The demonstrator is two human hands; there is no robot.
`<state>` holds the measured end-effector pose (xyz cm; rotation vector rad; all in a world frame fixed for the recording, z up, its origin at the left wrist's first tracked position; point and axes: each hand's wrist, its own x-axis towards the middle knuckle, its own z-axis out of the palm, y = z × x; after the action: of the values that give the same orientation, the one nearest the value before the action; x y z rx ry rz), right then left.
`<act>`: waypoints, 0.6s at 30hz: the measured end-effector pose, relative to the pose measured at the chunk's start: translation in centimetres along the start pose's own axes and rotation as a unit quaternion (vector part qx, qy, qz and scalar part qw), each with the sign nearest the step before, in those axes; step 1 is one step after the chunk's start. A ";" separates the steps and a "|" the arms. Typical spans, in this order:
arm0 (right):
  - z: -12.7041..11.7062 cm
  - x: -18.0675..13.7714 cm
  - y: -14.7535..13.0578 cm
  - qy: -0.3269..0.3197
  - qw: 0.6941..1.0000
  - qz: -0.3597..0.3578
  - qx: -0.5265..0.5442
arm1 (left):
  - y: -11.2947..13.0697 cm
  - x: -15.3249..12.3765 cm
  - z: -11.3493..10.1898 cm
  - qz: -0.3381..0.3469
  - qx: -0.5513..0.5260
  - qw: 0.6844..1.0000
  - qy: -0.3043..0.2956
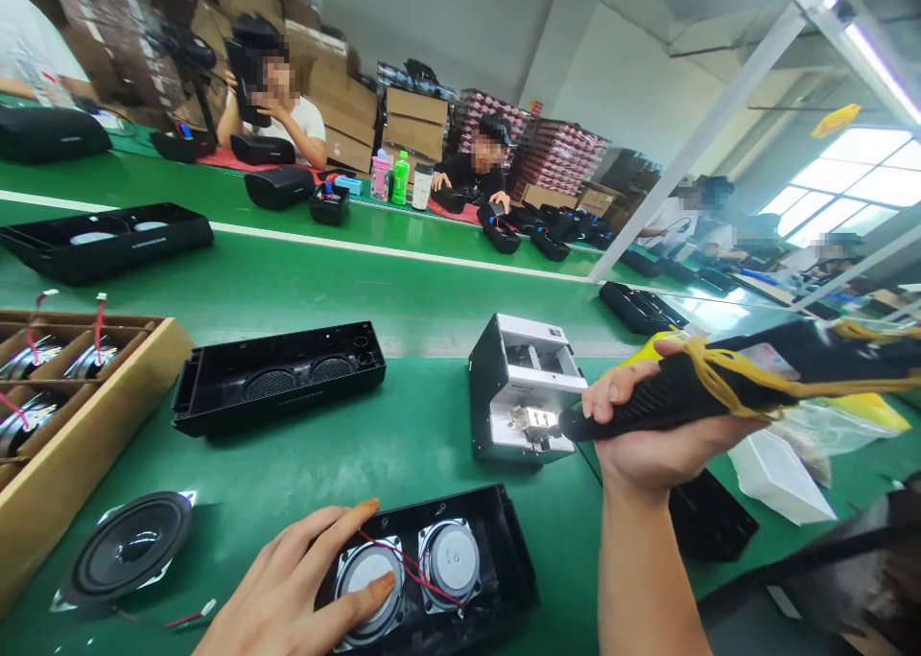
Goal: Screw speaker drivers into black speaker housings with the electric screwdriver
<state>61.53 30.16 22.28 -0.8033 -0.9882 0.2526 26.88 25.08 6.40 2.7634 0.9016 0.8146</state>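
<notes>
My right hand (648, 426) is wrapped round a black electric screwdriver (669, 392) with a yellow cord tied about it. The tool's tip points left, at the front of a white-and-black screw feeder (529, 387); whether they touch I cannot tell. Below, a black speaker housing (504, 550) lies with its inside up, holding two round speaker drivers (452, 555) with red and black wires. Across its left end rests my left hand (302, 579), fingers stretched apart, thumb on the left driver and index fingertip by the rim. A loose speaker driver (133, 546) lies to the left.
At left stands a cardboard box (122, 397) of wired drivers. Another open housing (280, 378) sits mid-table, one more (107, 239) behind it. A white tray (781, 474) and plastic bags (841, 426) lie at right. Several people work across the green table (403, 292).
</notes>
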 end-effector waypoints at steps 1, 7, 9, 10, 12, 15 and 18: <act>0.1 -0.1 0.1 0.000 1.000 0.007 0.001 | 0.1 0.0 0.0 -0.002 0.003 1.000 0.002; -0.1 -0.6 0.7 -0.004 1.000 0.009 0.005 | 0.0 0.0 0.0 -0.009 0.018 1.000 -0.004; 0.0 -0.7 0.8 -0.008 1.000 0.018 0.006 | -0.1 0.0 0.1 -0.012 0.020 1.000 0.002; 0.0 -0.7 0.7 -0.008 1.000 0.025 0.007 | -0.1 0.0 0.1 -0.014 0.022 1.000 0.007; 0.0 -0.9 0.6 -0.006 0.999 0.036 0.007 | -0.1 -0.1 0.4 -0.015 0.020 1.000 0.014; -1.1 -1.2 0.5 -0.006 0.999 0.051 0.012 | 0.1 -0.5 1.3 -0.021 0.022 0.999 0.017; -3.4 -1.3 1.1 -0.001 0.996 0.086 0.038 | -0.4 -0.9 2.4 -0.069 0.014 0.998 0.002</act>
<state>63.78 28.62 19.65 -0.8195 -0.9067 0.4378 27.34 24.97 3.82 2.6878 1.0978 0.7891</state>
